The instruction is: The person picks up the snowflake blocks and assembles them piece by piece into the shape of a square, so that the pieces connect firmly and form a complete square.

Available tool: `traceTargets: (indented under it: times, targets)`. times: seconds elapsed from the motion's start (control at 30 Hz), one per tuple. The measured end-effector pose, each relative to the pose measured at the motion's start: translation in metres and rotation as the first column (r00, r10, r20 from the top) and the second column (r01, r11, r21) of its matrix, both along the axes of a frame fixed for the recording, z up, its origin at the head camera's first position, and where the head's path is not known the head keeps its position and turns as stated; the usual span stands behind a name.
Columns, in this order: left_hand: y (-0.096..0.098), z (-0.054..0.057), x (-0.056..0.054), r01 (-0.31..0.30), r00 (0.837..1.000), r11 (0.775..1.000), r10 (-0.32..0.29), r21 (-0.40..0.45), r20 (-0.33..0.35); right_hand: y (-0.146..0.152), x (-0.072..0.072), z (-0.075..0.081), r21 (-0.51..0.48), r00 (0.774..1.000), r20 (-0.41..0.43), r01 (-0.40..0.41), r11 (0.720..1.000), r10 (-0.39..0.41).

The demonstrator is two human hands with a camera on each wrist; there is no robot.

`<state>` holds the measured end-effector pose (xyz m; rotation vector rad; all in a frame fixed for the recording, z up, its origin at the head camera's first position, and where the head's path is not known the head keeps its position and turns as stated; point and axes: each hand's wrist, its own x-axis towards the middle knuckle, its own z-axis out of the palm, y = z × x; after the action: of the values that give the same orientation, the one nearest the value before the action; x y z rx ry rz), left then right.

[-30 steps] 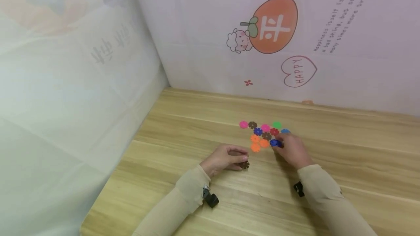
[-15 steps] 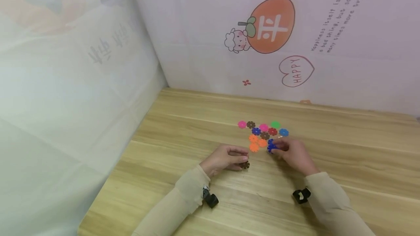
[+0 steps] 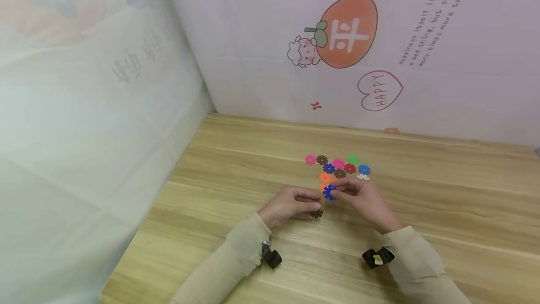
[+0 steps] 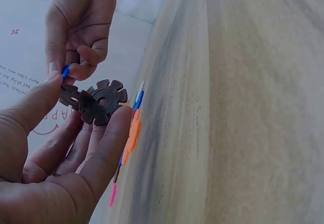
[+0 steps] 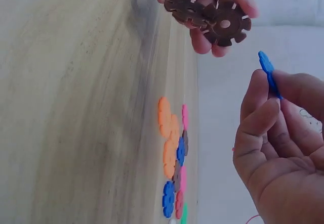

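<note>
My left hand holds two brown notched snowflake discs that are slotted together at an angle. Thumb and fingertips grip them at the edges, just above the table. Opposite it, my right hand pinches a blue snowflake disc between thumb and finger. In the right wrist view that blue disc stands edge-on, a short gap from the brown pair. In the left wrist view the blue disc's edge overlaps the left thumb tip, so contact cannot be judged there. Fingers partly cover the brown discs in the head view.
Loose snowflake discs lie flat beyond my hands: orange, pink, red, green, light blue and white among them. The right hand hides part of the group. Printed cloth borders the wooden table.
My right hand has lifted the blue disc from the right side of the loose group and carried it left, near the left hand. The left hand has stayed almost still with the brown discs.
</note>
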<state>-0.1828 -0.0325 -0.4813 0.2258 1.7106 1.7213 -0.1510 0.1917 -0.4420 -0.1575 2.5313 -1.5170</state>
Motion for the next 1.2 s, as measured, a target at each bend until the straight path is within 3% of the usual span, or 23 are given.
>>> traceTargets:
  times: [0.27,0.73,1.2]
  targets:
    - [0.000,0.003,0.001,0.031,0.999,0.999,-0.032,-0.007,-0.043,-0.007,0.001,0.000,0.047,0.998,-0.042,-0.053,0.997,0.055]
    - [0.001,0.005,0.005,0.004,1.000,0.999,-0.005,-0.039,-0.016,-0.015,0.002,0.002,0.210,0.966,-0.190,-0.133,0.969,0.174]
    - [0.003,0.003,0.009,0.006,1.000,0.998,-0.005,-0.061,0.015,-0.022,0.000,0.003,0.254,0.948,-0.174,-0.218,0.942,0.266]
